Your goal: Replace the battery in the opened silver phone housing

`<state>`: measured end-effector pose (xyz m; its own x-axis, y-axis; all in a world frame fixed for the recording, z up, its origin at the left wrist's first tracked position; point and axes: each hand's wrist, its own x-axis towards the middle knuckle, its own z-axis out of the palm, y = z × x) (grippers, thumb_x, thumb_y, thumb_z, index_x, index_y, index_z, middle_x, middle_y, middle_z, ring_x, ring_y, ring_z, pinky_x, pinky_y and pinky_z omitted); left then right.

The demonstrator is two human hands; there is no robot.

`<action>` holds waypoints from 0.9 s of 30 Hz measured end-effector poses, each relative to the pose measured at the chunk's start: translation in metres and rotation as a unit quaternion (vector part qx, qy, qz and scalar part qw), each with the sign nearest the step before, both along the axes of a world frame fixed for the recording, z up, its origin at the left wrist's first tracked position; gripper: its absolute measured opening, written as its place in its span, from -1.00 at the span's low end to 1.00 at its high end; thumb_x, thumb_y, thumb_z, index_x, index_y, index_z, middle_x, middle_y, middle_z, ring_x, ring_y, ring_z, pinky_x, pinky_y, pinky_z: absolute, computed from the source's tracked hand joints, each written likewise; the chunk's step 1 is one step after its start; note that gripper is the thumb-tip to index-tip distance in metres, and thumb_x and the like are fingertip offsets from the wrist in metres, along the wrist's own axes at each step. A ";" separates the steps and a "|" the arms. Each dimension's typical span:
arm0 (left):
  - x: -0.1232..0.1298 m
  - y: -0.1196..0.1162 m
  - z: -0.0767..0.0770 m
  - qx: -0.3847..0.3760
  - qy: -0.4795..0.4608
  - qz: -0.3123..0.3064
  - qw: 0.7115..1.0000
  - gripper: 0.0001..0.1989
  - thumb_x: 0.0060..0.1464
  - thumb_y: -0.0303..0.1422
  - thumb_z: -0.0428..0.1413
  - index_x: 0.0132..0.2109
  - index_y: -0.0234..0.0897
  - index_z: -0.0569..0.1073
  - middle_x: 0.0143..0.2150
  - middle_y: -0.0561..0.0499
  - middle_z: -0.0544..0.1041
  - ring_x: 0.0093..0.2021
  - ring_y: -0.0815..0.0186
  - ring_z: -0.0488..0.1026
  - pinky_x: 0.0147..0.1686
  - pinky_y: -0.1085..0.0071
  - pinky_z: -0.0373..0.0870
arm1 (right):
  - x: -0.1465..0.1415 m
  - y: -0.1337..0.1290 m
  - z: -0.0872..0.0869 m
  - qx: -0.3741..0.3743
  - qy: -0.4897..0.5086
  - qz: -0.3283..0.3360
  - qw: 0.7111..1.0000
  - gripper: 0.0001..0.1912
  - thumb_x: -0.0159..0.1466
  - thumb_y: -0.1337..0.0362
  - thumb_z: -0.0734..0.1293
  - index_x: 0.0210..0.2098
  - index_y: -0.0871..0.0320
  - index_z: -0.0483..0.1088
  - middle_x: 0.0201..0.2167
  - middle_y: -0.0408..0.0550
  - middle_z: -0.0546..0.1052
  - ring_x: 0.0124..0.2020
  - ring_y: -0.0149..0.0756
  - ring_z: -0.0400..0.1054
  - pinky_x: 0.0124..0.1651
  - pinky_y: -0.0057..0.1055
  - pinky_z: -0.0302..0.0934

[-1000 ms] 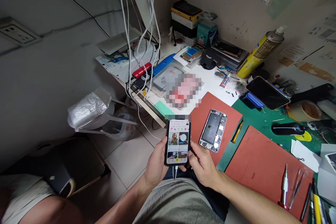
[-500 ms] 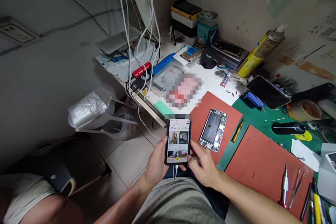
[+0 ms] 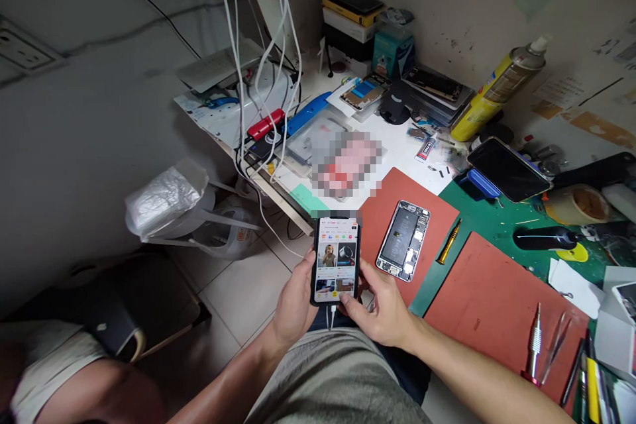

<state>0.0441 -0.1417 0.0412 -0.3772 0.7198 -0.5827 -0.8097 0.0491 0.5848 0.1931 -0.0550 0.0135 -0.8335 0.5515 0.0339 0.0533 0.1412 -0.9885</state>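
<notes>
A smartphone (image 3: 336, 262) with a lit screen and a dark case is held upright over my lap, a white charging cable (image 3: 332, 315) plugged into its lower edge. My left hand (image 3: 294, 295) is closed around its left side. From the right, my right hand (image 3: 385, 305) grips the other side, its thumb over the screen's lower right corner; the fingers behind are partly hidden. To the right of the hands, an opened phone (image 3: 403, 240) with its battery and boards bare lies on a red-brown mat (image 3: 432, 209). A gold screwdriver (image 3: 448, 241) rests beside that mat.
A second red-brown mat (image 3: 497, 291) carries a silver screwdriver (image 3: 534, 338) and tweezers (image 3: 555, 344). Behind stand a yellow spray can (image 3: 497, 89) and a dark-screened phone (image 3: 510, 169). White cables (image 3: 285, 33) hang at left above a lidded bin (image 3: 171, 195). Another person's arm (image 3: 94, 384) shows lower left.
My right thumb has moved left and inward over the screen's bottom edge. The phone stays in both hands, its page looking much the same. The camera view has shifted slightly.
</notes>
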 end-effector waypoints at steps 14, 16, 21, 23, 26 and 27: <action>0.000 -0.002 -0.002 -0.003 0.016 -0.007 1.000 -0.50 0.23 -0.06 0.28 0.18 -0.27 0.59 0.01 -0.12 0.74 0.07 -0.10 0.67 0.04 0.10 0.63 | 0.003 0.001 0.001 -0.015 0.012 0.020 1.000 -0.60 0.42 0.29 0.34 0.23 0.10 0.37 -0.28 -0.10 0.54 -0.40 -0.31 0.38 -0.34 -0.40 0.35; -0.001 -0.002 -0.002 -0.006 0.019 -0.012 1.000 -0.50 0.22 -0.06 0.28 0.18 -0.27 0.59 0.02 -0.12 0.73 0.08 -0.10 0.67 0.05 0.09 0.62 | 0.003 0.001 0.000 -0.018 0.015 0.023 0.999 -0.60 0.43 0.29 0.33 0.25 0.09 0.36 -0.24 -0.07 0.57 -0.37 -0.29 0.40 -0.33 -0.39 0.36; -0.001 -0.003 -0.003 -0.010 0.026 -0.016 0.999 -0.49 0.22 -0.03 0.29 0.18 -0.26 0.58 0.04 -0.11 0.73 0.08 -0.09 0.66 0.05 0.09 0.62 | 0.002 0.001 -0.001 -0.019 0.013 0.025 0.999 -0.57 0.44 0.28 0.33 0.27 0.09 0.34 -0.23 -0.08 0.58 -0.41 -0.32 0.40 -0.37 -0.41 0.35; -0.001 -0.003 -0.004 -0.013 0.028 -0.018 0.999 -0.47 0.21 -0.02 0.30 0.17 -0.27 0.58 0.03 -0.12 0.73 0.08 -0.10 0.66 0.04 0.09 0.62 | 0.002 0.001 -0.001 -0.019 0.011 0.024 0.999 -0.58 0.43 0.28 0.33 0.26 0.10 0.35 -0.25 -0.08 0.57 -0.41 -0.32 0.39 -0.38 -0.42 0.34; -0.002 -0.004 -0.005 -0.017 0.029 -0.020 0.999 -0.46 0.20 -0.01 0.30 0.16 -0.28 0.59 0.03 -0.13 0.73 0.08 -0.10 0.67 0.04 0.09 0.62 | 0.002 0.001 0.000 -0.018 0.009 0.022 1.000 -0.60 0.43 0.29 0.33 0.24 0.10 0.36 -0.25 -0.08 0.56 -0.41 -0.33 0.39 -0.38 -0.43 0.34; -0.002 -0.004 -0.006 -0.019 0.029 -0.020 0.999 -0.47 0.20 -0.01 0.30 0.16 -0.27 0.59 0.03 -0.12 0.73 0.08 -0.10 0.67 0.05 0.10 0.62 | 0.002 0.001 0.000 -0.017 0.010 0.021 1.000 -0.61 0.42 0.29 0.33 0.22 0.10 0.37 -0.25 -0.09 0.56 -0.42 -0.33 0.39 -0.38 -0.43 0.35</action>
